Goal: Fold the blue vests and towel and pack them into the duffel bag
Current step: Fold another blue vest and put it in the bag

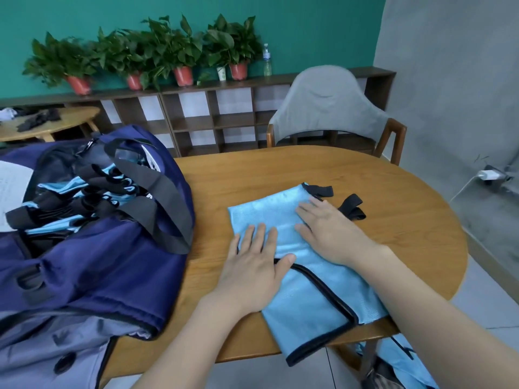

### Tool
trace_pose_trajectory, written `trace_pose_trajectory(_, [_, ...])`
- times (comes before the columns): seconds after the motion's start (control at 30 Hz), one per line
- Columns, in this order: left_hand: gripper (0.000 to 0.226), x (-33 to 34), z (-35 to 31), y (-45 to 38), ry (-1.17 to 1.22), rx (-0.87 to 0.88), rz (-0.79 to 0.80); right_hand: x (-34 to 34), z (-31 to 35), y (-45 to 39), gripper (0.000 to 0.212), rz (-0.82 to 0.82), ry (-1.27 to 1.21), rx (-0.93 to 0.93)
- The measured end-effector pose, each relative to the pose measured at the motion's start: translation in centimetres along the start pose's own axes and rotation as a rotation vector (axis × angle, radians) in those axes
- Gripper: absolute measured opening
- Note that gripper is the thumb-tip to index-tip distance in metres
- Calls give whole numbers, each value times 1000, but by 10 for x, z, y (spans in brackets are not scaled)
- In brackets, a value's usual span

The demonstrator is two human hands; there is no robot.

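A light blue vest [314, 299] with black trim lies flat on the wooden table [393, 192], its near end hanging over the table's front edge. Black straps [351, 206] stick out at its far end. My left hand [255, 262] presses flat on the vest's left side, fingers straight. My right hand [331, 231] presses flat on the vest's far part, fingers spread. The navy duffel bag [92, 265] stands open at the left of the table, with several folded blue vests [64, 197] inside it.
A grey chair [331, 108] stands at the table's far side. Behind it runs a low shelf [196, 119] with potted plants. A small round table [47, 122] is at the far left. More blue fabric [404, 357] hangs below the table's front right edge.
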State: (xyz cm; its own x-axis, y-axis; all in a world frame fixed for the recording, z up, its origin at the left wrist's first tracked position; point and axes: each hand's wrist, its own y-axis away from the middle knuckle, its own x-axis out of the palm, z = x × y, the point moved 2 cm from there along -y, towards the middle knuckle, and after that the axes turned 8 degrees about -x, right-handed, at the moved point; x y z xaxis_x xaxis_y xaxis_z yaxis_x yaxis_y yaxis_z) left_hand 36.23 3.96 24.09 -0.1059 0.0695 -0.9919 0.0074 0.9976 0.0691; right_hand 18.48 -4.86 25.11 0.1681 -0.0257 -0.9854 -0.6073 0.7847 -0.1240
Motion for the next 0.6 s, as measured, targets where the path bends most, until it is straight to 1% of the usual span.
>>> trace_pose_trajectory(0.07, [75,1,3,-2,-16,24,18,0,-10,2,67,77,65,120])
trace_pose_trajectory(0.13, [74,1,7,-7,-20,31,31,1,-12,1,70,114,8,156])
trace_pose_trajectory(0.23, [73,-4,16,-18,1,20,29,2,-13,2,77,90,-89,183])
trace_pose_trajectory(0.33, [75,-10,29,-25,20,-23,-65,0,-11,14,81,15,-146,224])
trace_pose_trajectory(0.4, [75,-12,33,-22,57,-13,-116,-3,-6,28,77,-58,-180,201])
trace_pose_trajectory(0.47, [74,-11,34,-16,179,36,-146,-8,1,45,71,-149,-226,136])
trace_pose_trajectory(0.53, [67,-11,32,-5,359,94,-172,-16,7,66,64,-234,-273,56])
trace_pose_trajectory(0.6, [54,-12,28,14,511,156,-204,-24,12,88,58,-271,-318,-24])
